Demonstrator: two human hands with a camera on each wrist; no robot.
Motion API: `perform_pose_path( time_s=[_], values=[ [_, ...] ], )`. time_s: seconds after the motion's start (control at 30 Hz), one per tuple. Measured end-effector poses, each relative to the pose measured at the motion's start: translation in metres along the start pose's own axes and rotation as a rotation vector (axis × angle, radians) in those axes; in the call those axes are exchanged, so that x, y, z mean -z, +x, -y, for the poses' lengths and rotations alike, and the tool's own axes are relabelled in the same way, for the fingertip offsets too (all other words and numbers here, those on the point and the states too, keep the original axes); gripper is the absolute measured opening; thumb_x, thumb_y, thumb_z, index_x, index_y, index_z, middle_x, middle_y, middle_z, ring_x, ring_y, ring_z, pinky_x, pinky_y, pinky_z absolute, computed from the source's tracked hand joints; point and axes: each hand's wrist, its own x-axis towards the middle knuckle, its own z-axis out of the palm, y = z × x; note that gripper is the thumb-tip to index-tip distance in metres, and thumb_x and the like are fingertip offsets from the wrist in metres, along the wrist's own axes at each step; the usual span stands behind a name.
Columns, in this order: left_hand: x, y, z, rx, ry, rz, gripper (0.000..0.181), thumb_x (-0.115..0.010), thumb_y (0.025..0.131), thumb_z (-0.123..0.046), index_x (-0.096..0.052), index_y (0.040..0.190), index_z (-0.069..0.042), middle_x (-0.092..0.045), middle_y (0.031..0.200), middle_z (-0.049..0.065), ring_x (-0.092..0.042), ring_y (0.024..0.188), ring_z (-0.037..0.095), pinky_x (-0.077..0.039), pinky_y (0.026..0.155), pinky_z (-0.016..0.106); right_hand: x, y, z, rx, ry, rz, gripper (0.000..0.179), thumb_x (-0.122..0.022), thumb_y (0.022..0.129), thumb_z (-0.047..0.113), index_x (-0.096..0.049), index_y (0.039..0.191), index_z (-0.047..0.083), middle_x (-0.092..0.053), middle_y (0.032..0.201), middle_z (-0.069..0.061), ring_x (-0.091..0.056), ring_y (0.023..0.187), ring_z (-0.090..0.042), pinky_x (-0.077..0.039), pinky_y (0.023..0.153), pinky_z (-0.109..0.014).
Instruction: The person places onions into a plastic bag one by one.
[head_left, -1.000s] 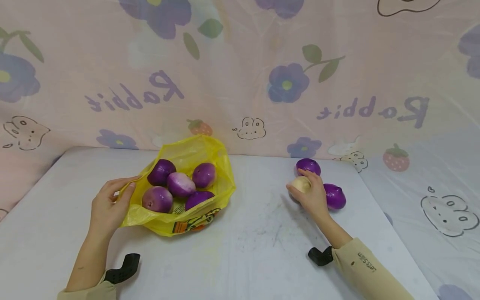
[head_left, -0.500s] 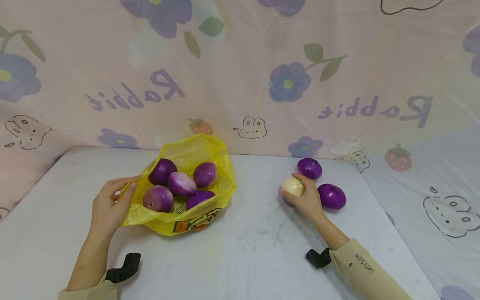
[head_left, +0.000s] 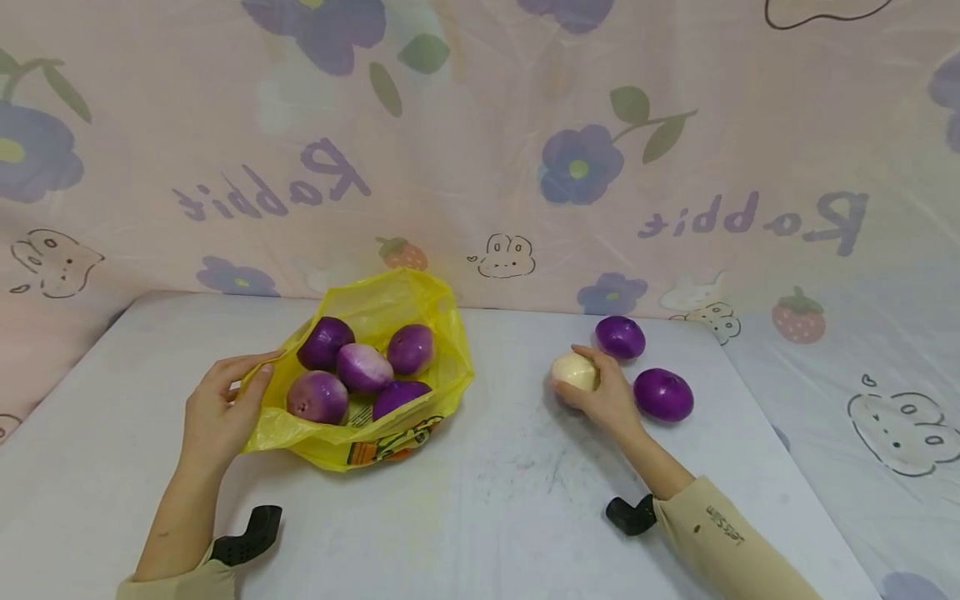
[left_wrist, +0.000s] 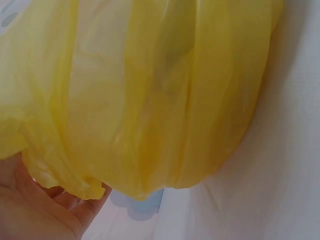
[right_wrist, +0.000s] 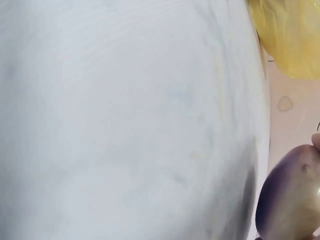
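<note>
My left hand pinches the rim of a yellow plastic bag, holding its mouth open. Inside lie several round purple vegetables, onion-like in shape, one with a whitish side. Fingers and thumb of my right hand grip another of these, a purple-and-cream vegetable, whose cream side faces the head camera. A shadow on the table beside it suggests it is slightly raised. Two more purple vegetables, one behind and one to the right, sit near that hand. In the left wrist view the bag hides its contents.
Everything stands on a white table with grey smudges in its middle. A patterned cloth hangs along the back and right side. Black wrist-mounted devices stick out from both forearms.
My right hand, gripping the cream-sided vegetable, has moved a little left, away from the two purple ones. My left hand and the bag have stayed in place.
</note>
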Motion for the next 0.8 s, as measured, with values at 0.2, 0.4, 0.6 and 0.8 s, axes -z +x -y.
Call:
perform_pose_path(
  time_s=[0.2,0.4,0.6,0.8],
  values=[
    [0.0,-0.001,-0.001,-0.011,-0.001,-0.023,0.034,-0.048,0.099,-0.023,-0.065,0.121,-0.004,-0.056,0.124,0.014,-0.048,0.114,0.021,-0.039,0.091,0.052,-0.007,0.004,0.011,0.049,0.059,-0.003,0.068,-0.076,0.08,0.025,-0.046,0.14,0.011,-0.041,0.143,-0.017,-0.043,0.126,-0.034,-0.039,0.102,-0.052],
    [0.001,-0.002,-0.002,-0.003,-0.01,-0.01,0.035,-0.047,0.1,-0.022,-0.064,0.122,-0.002,-0.055,0.126,0.017,-0.047,0.12,0.036,-0.038,0.093,0.059,-0.012,0.006,0.021,0.088,0.1,-0.013,0.068,-0.078,0.079,0.024,-0.048,0.138,0.01,-0.044,0.14,-0.017,-0.043,0.126,-0.032,-0.038,0.103,-0.052],
    [0.001,-0.002,-0.002,0.009,-0.02,-0.008,0.034,-0.048,0.1,-0.022,-0.064,0.122,-0.002,-0.054,0.127,0.017,-0.046,0.12,0.036,-0.037,0.095,0.061,-0.017,0.009,0.035,0.136,0.093,-0.03,0.067,-0.079,0.077,0.024,-0.05,0.136,0.01,-0.046,0.138,-0.017,-0.043,0.124,-0.03,-0.04,0.1,-0.051],
    [0.001,-0.002,-0.003,0.006,-0.018,-0.01,0.034,-0.048,0.1,-0.022,-0.064,0.122,-0.002,-0.054,0.126,0.017,-0.046,0.12,0.036,-0.038,0.094,0.059,-0.021,0.009,0.047,0.127,0.113,-0.016,0.068,-0.079,0.077,0.027,-0.05,0.136,0.015,-0.044,0.14,-0.014,-0.044,0.122,-0.029,-0.042,0.099,-0.05]
  ],
)
